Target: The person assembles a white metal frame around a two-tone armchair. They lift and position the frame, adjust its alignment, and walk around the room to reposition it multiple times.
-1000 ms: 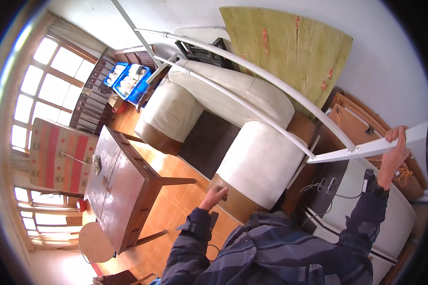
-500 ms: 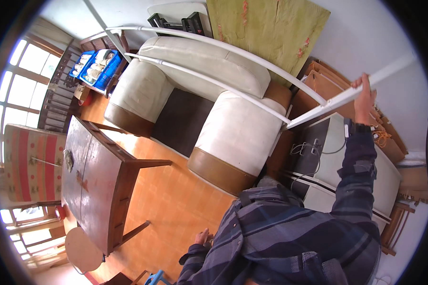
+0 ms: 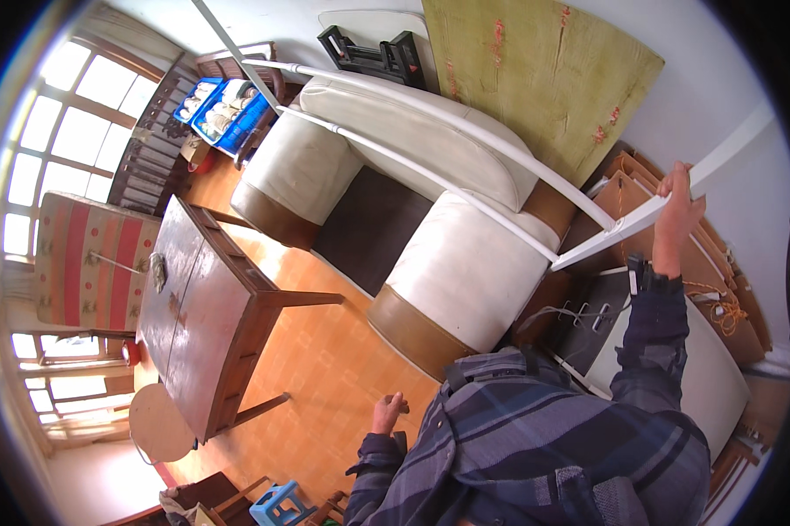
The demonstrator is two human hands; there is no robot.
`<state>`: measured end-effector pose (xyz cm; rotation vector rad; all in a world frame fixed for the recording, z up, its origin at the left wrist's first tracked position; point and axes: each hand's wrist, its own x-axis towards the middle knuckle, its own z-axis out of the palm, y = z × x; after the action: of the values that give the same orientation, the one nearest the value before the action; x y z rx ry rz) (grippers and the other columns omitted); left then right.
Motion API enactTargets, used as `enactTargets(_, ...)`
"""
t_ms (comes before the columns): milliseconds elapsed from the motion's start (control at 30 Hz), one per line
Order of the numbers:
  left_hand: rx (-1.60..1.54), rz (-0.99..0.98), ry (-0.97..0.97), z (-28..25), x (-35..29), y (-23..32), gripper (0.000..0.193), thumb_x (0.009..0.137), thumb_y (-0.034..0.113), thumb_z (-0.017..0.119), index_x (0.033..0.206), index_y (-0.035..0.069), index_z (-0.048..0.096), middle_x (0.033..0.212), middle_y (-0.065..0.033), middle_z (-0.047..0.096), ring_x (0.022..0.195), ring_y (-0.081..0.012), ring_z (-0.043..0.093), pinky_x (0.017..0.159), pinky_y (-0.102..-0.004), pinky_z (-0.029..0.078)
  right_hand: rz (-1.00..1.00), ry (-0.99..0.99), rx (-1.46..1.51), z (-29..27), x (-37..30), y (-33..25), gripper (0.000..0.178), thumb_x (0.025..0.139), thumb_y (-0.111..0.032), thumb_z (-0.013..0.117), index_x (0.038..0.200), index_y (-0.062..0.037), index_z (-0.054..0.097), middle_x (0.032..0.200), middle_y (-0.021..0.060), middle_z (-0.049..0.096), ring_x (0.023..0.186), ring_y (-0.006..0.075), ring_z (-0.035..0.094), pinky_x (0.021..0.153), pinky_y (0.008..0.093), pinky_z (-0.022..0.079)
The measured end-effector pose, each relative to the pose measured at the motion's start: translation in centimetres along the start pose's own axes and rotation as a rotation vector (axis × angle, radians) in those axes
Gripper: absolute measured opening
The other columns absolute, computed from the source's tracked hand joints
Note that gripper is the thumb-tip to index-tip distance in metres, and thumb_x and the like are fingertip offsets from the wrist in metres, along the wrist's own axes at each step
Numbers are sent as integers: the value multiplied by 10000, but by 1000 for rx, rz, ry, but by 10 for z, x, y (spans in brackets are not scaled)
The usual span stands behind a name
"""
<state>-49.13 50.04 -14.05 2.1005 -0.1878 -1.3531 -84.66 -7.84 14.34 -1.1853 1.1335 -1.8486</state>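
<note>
Across our view of the white-and-brown armchair (image 3: 456, 272) extends the white tubular frame (image 3: 607, 237), our right grip (image 3: 678, 217) closed around its right-hand end. Our left grip (image 3: 388, 413) is off the frame; we cannot tell whether it holds anything. One-sided support could let the frame twist and strike the armchair. Flattened cardboard (image 3: 632, 188), the yellow-green board (image 3: 535, 70) and blue crates (image 3: 244, 127) could restrict clearance around it

Interior of a home, probably a living room. Indicative features: a white-and-brown upholstered armchair (image 3: 465, 272) with a dark seat, a worn wooden desk (image 3: 206, 351), an orange patterned floor (image 3: 325, 359), multi-paned windows (image 3: 40, 125), and a low blue plastic stool (image 3: 272, 495) near the desk.
</note>
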Motion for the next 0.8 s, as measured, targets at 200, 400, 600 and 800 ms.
enactTargets(200,79,-97,-8,5,-20,-13,508,1043,425,554,1051,-58,714,908,-120,777,810,-202,723,697,-319,531,6,24,-32,0,-3,0,106,971,-61,610,949,10,535,661,-15,446,607,78,428,602,266,368)
enactTargets(400,-34,-173,57,12,-33,-28,496,1030,375,610,1055,-115,683,893,-174,748,759,-242,729,701,-349,565,41,38,-7,0,0,4,116,955,-39,604,1006,51,552,655,9,468,605,96,444,617,264,386)
enactTargets(600,-22,-44,66,22,-21,-18,461,1036,345,607,997,-108,689,851,-155,737,740,-223,716,697,-352,573,34,7,-36,-5,2,8,136,998,-100,621,990,15,549,679,13,457,634,108,454,633,293,408)
enactTargets(800,-1,-34,50,17,-14,-17,454,1024,337,609,932,-99,691,790,-144,728,723,-219,708,682,-348,558,23,-21,-51,-7,1,7,140,1007,-126,612,944,-16,552,675,-2,433,642,106,452,640,296,407)
